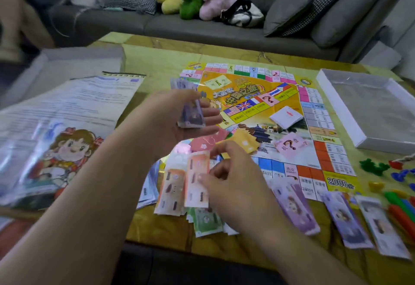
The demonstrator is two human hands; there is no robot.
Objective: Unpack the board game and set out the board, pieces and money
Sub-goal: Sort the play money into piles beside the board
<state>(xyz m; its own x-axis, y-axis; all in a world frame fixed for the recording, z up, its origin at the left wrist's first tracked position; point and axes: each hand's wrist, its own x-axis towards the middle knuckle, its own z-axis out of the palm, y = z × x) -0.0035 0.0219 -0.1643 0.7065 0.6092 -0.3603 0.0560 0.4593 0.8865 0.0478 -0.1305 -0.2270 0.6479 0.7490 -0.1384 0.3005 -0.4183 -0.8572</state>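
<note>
The paper game board (287,96) lies unfolded on the table, with a white card deck (286,116), a pink card (292,144) and red and yellow cards (244,142) on it. My left hand (179,116) grips a stack of purple play notes (190,109) above the board's near left side. My right hand (229,177) pinches an orange note (196,181) over a heap of orange and green notes (202,217). Three purple notes (343,219) lie in a row at the near right. Coloured plastic pieces (381,172) sit at the right edge.
A rules sheet and a printed bag with a cartoon girl (56,145) cover the left of the table. The white box tray (368,107) stands at the right, another box part (74,60) at far left. Behind is a grey sofa (202,26) with plush toys.
</note>
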